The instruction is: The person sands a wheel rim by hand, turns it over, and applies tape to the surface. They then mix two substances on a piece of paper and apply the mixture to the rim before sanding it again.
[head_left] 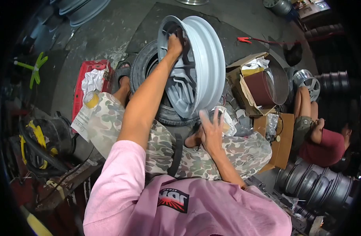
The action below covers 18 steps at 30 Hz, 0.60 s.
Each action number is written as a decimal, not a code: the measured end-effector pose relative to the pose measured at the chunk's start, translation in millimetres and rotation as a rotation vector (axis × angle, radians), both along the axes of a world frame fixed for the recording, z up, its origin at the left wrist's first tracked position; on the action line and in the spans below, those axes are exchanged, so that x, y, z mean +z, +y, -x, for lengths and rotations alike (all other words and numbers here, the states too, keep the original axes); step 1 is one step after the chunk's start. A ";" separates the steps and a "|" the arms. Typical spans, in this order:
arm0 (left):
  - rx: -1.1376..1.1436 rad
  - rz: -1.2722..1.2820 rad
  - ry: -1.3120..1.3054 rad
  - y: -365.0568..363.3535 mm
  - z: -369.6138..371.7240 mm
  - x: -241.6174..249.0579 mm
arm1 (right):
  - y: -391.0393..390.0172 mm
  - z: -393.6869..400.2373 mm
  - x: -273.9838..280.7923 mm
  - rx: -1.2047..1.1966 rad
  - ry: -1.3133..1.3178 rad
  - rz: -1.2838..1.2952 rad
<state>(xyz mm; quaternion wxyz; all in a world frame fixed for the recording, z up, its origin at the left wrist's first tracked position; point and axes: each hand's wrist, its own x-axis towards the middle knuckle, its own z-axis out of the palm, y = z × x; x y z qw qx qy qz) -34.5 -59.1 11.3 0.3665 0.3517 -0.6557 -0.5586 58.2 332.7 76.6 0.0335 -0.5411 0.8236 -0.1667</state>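
Observation:
A grey alloy wheel rim (208, 59) stands tilted on its edge in front of my knees, above a black tyre (143, 63) that lies flat on the floor. My left hand (174, 46) reaches into the spoked face and grips it near the top; its fingertips are partly hidden among the spokes. Just below the rim's lower edge is my right hand (212, 131), its fingers apart and slightly blurred, with nothing in it. Beside that hand lies a crumpled white sheet (228, 121).
A red crate (79, 86) with white paper is on the left, near a vacuum cleaner (50, 137). Cardboard boxes (282, 145) stand at my right, one holding a roll of brown sheet (261, 87). Farther right are stacked rims (314, 183) and a seated person (322, 143).

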 end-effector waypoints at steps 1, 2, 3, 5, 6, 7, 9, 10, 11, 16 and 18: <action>-0.026 0.036 -0.010 0.8 -4.3 4.9 | 14.5 -2.5 -2.3 -0.015 -0.001 0.006; 0.004 0.104 -0.027 -8.6 6.4 -14.0 | 26.4 3.7 -2.1 -0.036 -0.074 -0.013; 0.052 0.177 -0.042 -25.9 14.5 -30.6 | 28.5 13.5 -2.0 -0.040 -0.145 -0.027; 0.048 0.173 -0.176 -28.4 -1.6 -16.1 | 14.3 26.5 50.5 -0.080 -0.073 0.260; 0.048 0.173 -0.295 -32.5 -5.5 3.4 | 2.5 40.2 68.4 -0.084 -0.045 0.389; 0.048 0.184 -0.290 -32.8 -15.8 32.4 | -11.1 53.2 81.8 -0.083 0.044 0.468; -0.093 -0.047 -0.320 -26.5 -41.1 87.1 | -42.2 77.8 100.3 0.019 0.135 0.619; -0.014 0.012 -0.246 -31.0 -38.4 81.2 | -57.4 85.5 103.0 0.052 0.164 0.574; -0.003 0.024 -0.250 -24.5 -47.5 98.3 | -75.0 91.4 104.2 0.088 0.194 0.535; -0.305 -0.159 -0.247 69.4 -99.2 157.7 | -180.5 125.3 97.7 0.104 0.313 0.520; -0.419 -0.138 -0.344 106.3 -113.3 151.1 | -233.1 159.1 102.3 0.084 0.358 0.393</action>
